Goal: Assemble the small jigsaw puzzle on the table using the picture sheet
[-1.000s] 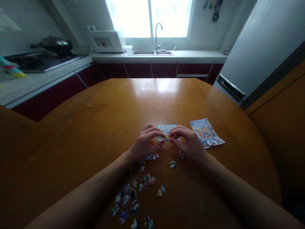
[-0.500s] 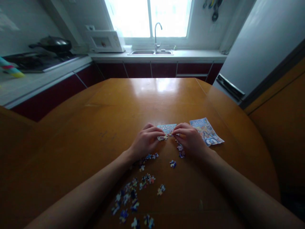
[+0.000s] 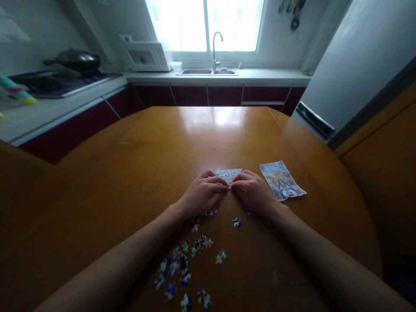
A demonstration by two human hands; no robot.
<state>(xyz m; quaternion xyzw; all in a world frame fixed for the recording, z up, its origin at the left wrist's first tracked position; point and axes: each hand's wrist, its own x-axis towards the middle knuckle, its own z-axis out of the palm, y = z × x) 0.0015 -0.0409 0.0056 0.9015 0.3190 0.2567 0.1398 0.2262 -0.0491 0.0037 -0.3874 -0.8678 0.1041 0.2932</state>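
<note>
A partly joined jigsaw puzzle (image 3: 229,174) lies on the table, its light blue upper part showing between my hands. My left hand (image 3: 204,192) is closed, with its fingertips pinching small jigsaw pieces at the puzzle's lower edge. Right beside them, the fingers of my right hand (image 3: 255,190) are pressed together on the same lower edge. Both sets of fingertips nearly meet and hide most of the pieces there. A blue-and-white loose piece (image 3: 237,222) lies below my right hand. Another loose piece (image 3: 221,257) lies closer to me.
Several loose jigsaw pieces (image 3: 173,266) are scattered near my left forearm. A small cluster of pieces (image 3: 202,245) lies beside them. To the right rests a printed picture sheet (image 3: 282,180). The wooden table (image 3: 130,173) reaches toward a counter with a sink (image 3: 195,72).
My right hand has moved left and slightly down, closer to my left hand. My left fingertips have shifted a little right. More of the picture sheet is uncovered.
</note>
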